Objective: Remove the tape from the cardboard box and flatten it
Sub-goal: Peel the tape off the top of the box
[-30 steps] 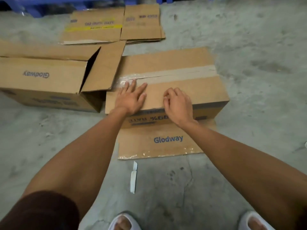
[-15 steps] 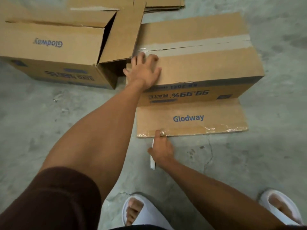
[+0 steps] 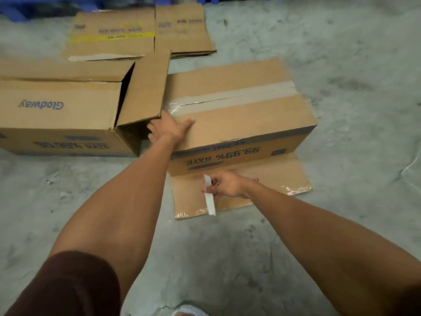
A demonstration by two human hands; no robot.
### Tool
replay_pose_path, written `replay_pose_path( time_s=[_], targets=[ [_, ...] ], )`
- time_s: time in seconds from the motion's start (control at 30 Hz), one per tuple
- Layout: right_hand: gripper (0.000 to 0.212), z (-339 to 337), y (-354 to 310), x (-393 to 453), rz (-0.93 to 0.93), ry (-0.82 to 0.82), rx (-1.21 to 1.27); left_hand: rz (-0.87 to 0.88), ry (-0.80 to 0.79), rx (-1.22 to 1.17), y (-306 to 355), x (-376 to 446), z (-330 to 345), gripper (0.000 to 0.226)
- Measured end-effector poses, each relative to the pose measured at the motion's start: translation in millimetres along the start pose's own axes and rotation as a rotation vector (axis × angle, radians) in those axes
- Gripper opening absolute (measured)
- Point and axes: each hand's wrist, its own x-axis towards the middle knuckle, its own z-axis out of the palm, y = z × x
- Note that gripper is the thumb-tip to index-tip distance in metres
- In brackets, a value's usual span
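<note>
Brown cardboard box (image 3: 239, 124) with blue print, greyish tape (image 3: 232, 99), white cutter (image 3: 209, 197), mottled grey floor (image 3: 341, 53)

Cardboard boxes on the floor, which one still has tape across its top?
The box under the left hand, box: a tape strip runs along its closed top seam. The box to its left has an end flap hanging open.

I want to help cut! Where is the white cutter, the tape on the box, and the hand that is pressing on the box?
white cutter (image 3: 209, 197): head view, middle of its white body.
tape (image 3: 234, 98): head view, strip along the box's top seam.
left hand (image 3: 169, 128): head view, back of the hand.
</note>
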Motion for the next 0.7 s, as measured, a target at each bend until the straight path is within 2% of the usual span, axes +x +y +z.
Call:
replay_pose_path(
  time_s=[0.1,0.17,0.27,0.33,0.47,0.6,0.7],
  targets=[
    [0.021,-58,-33,-12,-0.061,-0.06,-0.079,-0.086,-0.081,-0.067,-5,16,-7,0.109],
    [0.02,-89,-44,-17,-0.076,-0.145,-0.139,-0.159,-0.097,-0.125,-5,19,-7,0.114],
    [0.018,-134,-53,-28,-0.046,-0.187,-0.017,-0.191,-0.091,-0.169,-1,12,0,0.13],
    [0.018,-166,-59,-36,-0.032,-0.124,0.051,-0.175,-0.08,-0.191,2,9,13,0.148],
    [0.021,-208,-62,-38,-0.061,0.039,-0.017,-0.087,-0.046,-0.18,5,4,49,0.157],
    [0.024,-214,-52,-21,-0.175,0.185,-0.132,-0.026,-0.083,-0.137,25,-28,64,0.147],
    [0.025,-212,-44,-4,-0.313,0.372,-0.432,-0.066,-0.058,-0.196,35,-48,63,0.123]
  ],
)
